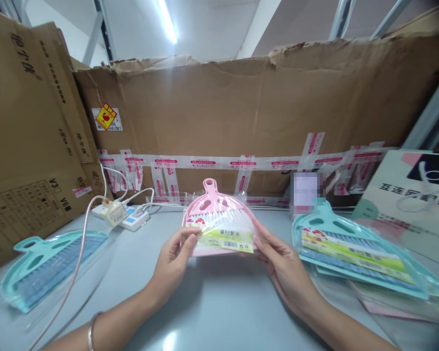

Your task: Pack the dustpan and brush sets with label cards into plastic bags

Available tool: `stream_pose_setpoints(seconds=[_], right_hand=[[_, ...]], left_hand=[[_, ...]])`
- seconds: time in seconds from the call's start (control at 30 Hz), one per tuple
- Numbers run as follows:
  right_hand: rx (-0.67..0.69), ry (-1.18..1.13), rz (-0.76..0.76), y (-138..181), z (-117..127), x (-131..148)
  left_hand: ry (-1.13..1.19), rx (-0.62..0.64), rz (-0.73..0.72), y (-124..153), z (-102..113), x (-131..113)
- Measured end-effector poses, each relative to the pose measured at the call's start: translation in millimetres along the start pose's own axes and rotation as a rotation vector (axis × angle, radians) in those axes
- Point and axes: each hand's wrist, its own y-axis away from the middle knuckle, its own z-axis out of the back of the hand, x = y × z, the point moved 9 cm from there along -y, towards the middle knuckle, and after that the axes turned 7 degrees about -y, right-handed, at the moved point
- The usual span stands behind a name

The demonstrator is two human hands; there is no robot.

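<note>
A pink mini dustpan with a white brush (216, 214) is held upright over the grey table (205, 302), wrapped in clear plastic with a yellow-green label (227, 239) across its front. My left hand (173, 258) pinches the left lower edge at the label. My right hand (281, 263) grips the right lower edge, fingers behind the pan. Both hands are closed on it.
A teal dustpan set in plastic (44, 268) lies at the left. A stack of teal packaged sets (354, 248) lies at the right. A power strip with cables (129, 217) sits behind. Cardboard walls (241, 112) enclose the back and left. A printed box (409, 204) stands far right.
</note>
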Motion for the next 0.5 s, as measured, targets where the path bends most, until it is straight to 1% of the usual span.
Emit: stream_pose_setpoints(seconds=[0.1, 0.2, 0.27, 0.37, 0.43, 0.5], right_hand=[[-0.016, -0.027, -0.046, -0.3, -0.4, -0.4], [-0.038, -0.019, -0.064, -3.5, 4.9, -1.5], [-0.029, -0.023, -0.092, -6.8, 7.2, -6.4], [0.019, -0.045, -0.135, -10.6, 5.5, -14.7], [0.018, -0.063, -0.144, -11.4, 5.9, -17.1], [0.009, -0.077, -0.146, -10.9, 6.1, -17.2]], left_hand=[[0.157, 0.076, 0.055, -1.6, -7.6, 4.8], [0.354, 0.149, 0.127, -5.2, -14.4, 11.7], [0.444, 0.194, 0.173, -7.4, -18.8, 17.1], [0.504, 0.252, 0.177, -9.9, -23.7, 20.4], [0.506, 0.275, 0.163, -10.7, -25.4, 20.6], [0.502, 0.272, 0.162, -11.1, -24.9, 20.8]])
